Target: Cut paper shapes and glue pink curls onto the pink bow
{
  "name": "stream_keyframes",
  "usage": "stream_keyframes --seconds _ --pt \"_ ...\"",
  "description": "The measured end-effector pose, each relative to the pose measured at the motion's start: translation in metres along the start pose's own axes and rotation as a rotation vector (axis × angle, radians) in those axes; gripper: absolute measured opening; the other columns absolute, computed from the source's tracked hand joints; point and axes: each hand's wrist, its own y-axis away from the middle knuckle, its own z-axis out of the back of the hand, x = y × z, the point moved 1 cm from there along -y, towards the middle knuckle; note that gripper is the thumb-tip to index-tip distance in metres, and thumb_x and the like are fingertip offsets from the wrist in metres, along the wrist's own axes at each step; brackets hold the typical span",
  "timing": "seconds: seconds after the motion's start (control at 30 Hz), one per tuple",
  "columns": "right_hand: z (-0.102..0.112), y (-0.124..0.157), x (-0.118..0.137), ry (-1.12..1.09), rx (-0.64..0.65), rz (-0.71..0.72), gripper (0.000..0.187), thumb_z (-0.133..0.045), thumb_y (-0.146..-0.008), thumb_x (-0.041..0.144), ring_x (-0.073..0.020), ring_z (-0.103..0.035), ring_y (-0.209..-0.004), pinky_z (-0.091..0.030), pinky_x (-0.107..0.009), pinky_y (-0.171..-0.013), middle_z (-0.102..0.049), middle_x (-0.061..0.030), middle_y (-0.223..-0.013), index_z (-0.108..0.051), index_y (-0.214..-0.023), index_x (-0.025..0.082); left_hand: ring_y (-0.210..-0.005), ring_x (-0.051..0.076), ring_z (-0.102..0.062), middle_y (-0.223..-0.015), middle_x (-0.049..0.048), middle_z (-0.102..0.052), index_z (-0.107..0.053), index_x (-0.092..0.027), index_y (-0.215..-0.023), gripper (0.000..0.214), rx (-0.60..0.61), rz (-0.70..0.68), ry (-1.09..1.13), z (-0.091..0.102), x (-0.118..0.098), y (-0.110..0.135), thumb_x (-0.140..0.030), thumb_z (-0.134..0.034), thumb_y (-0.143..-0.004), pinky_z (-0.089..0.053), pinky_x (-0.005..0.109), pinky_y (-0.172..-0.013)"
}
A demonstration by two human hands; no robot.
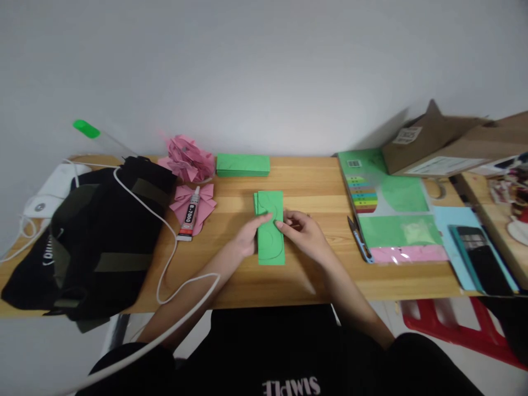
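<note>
A folded strip of green paper (270,250) with a curved outline drawn on it is held upright over the middle of the table. My left hand (247,235) grips its left edge, thumb on the front face and fingers behind. On the right edge, my right hand (304,234) pinches the paper between thumb and curled fingers. A second layer shows at the upper left of the strip. Farther back lies a stack of green paper (243,165). Scissors (360,240) rest on the table to the right of my right hand.
Left are a black bag (107,236), a white cable (165,275), a glue tube (190,217) on pink paper pieces (206,201), and a crumpled pink paper bundle (190,159). Right are a green paper pack (396,228), a cardboard box (437,143), tape (436,188) and a phone (484,258).
</note>
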Motion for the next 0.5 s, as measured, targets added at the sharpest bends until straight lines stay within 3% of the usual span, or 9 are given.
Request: stream_keyframes --seconds 0.1,0.2,0.4,0.5 --pt "-0.001 -0.002 0.001 -0.06 0.03 -0.039 0.056 -0.082 -0.059 0.065 -0.0105 -0.044 -0.054 -0.046 -0.026 -0.052 -0.035 0.0074 -0.058 -0.046 -0.057 0.022 -0.1 0.03 -0.072 -0.09 0.0125 -0.077 -0.071 -0.009 -0.096 0.025 0.018 0.012 -0.017 -0.008 -0.001 0.005 -0.024 -0.073 -0.077 -0.053 0.042 -0.095" --pt "0.002 -0.001 0.001 -0.128 0.048 -0.082 0.053 -0.083 -0.058 0.066 -0.0092 -0.041 -0.049 -0.045 -0.025 -0.049 -0.03 0.0102 -0.053 -0.056 -0.064 0.021 -0.107 0.032 -0.07 -0.098 0.0155 -0.077 -0.07 -0.009 -0.103 0.031 0.011 0.02 -0.045 -0.016 -0.002 0.01 -0.03 -0.071 -0.08 -0.05 0.047 -0.1" --pt "0.022 -0.005 0.006 -0.204 -0.038 -0.095 0.042 -0.087 -0.063 0.053 -0.0112 -0.054 -0.055 -0.047 -0.026 -0.054 -0.056 0.0049 -0.061 -0.061 -0.066 0.02 -0.106 0.03 -0.071 -0.101 0.015 -0.076 -0.07 -0.011 -0.108 0.032 -0.089 0.05 -0.175 -0.045 -0.011 -0.008 -0.034 -0.057 -0.092 -0.051 0.048 -0.1" --pt "0.05 -0.021 0.015 -0.203 -0.092 -0.112 0.032 -0.082 -0.077 0.041 -0.0117 -0.059 -0.06 -0.05 -0.026 -0.059 -0.063 0.0029 -0.068 -0.063 -0.07 0.016 -0.099 0.025 -0.072 -0.097 0.0115 -0.076 -0.071 -0.012 -0.102 0.027 -0.164 0.026 -0.273 -0.067 -0.019 -0.033 -0.032 -0.055 -0.094 -0.055 0.041 -0.096"
